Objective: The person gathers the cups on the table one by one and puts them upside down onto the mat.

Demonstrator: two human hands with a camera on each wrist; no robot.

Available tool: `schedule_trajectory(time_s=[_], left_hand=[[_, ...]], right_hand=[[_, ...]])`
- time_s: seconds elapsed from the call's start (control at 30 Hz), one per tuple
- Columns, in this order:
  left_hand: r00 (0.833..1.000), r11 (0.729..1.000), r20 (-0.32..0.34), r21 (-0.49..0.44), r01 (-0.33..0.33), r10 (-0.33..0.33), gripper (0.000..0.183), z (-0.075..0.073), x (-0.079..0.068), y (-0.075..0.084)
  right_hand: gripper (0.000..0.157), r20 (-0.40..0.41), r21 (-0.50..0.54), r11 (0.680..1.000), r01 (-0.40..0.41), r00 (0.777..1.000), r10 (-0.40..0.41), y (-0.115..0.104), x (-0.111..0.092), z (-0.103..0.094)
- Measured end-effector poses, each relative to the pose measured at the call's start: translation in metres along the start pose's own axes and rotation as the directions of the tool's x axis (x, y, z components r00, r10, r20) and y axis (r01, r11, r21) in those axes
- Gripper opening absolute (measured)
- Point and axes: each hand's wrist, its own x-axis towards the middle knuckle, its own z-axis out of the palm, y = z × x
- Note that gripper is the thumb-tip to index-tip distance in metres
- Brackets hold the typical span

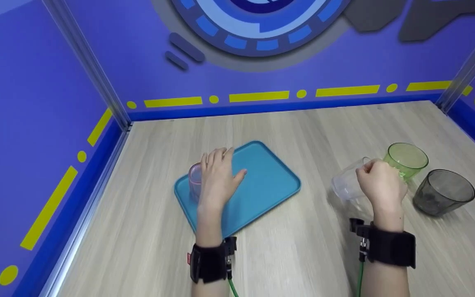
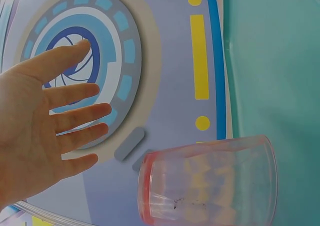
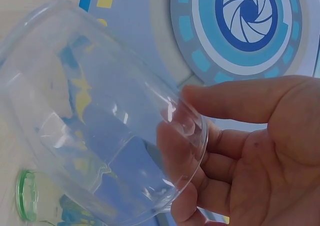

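My left hand (image 1: 217, 177) is over the left part of a blue tray (image 1: 268, 177), its fingers extended and its thumb spread. Beside it, a clear cup with a pink tint (image 1: 194, 187) stands on the tray, partly hidden behind the hand. In the left wrist view, a gap separates the fingers from this pinkish cup (image 2: 210, 183). My right hand (image 1: 382, 181) grips a colourless clear cup (image 1: 346, 183) by its rim. Thumb and fingers pinch the rim in the right wrist view, and the clear cup (image 3: 95, 121) is tilted.
A green see-through cup (image 1: 408, 156) stands just beyond my right hand. To the right is a dark grey see-through cup (image 1: 443, 194). Blue panels with yellow marks (image 1: 258, 97) wall in the wooden table (image 1: 295, 247) at the back and sides.
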Motion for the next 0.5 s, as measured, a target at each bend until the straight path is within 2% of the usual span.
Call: schedule_trajectory(time_s=[0.5], left_hand=[[1.0, 1.0, -0.002, 0.01, -0.007, 0.007, 0.059, -0.0009, 0.0001, 0.0043]], right_hand=[[0.023, -0.025, 0.048, 0.997, 0.056, 0.998, -0.055, -0.0063, -0.0022, 0.0031]])
